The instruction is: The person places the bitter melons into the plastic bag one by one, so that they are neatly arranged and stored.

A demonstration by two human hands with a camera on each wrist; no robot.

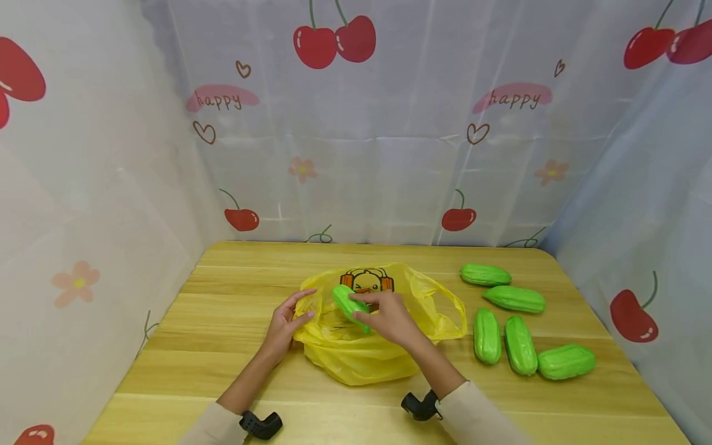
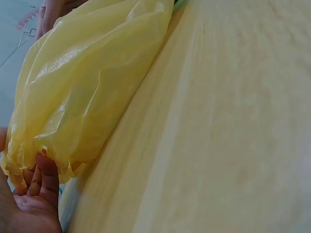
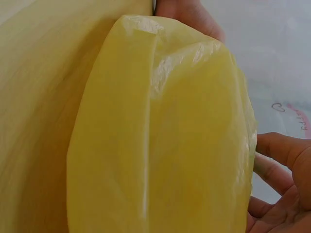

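Observation:
A yellow plastic bag [image 1: 358,358] with a cartoon face printed inside its far wall lies open at the top on the wooden table. At its left side, my left hand [image 1: 285,324] holds the rim between thumb and fingers; the left wrist view shows the fingers [image 2: 46,179] at the bunched plastic. Over the bag's mouth, my right hand [image 1: 389,318] pinches a bright green ridged gourd [image 1: 349,303], tilted, its lower end down toward the opening. In the right wrist view the bag [image 3: 160,136] hides that gourd almost wholly. What lies deeper in the bag cannot be made out.
Right of the bag, several similar green gourds [image 1: 487,337] lie loose on the table [image 1: 233,278], one of them at the far right [image 1: 566,362]. One bag handle [image 1: 453,309] stretches toward them. White printed curtains [image 1: 378,185] close off the back and both sides.

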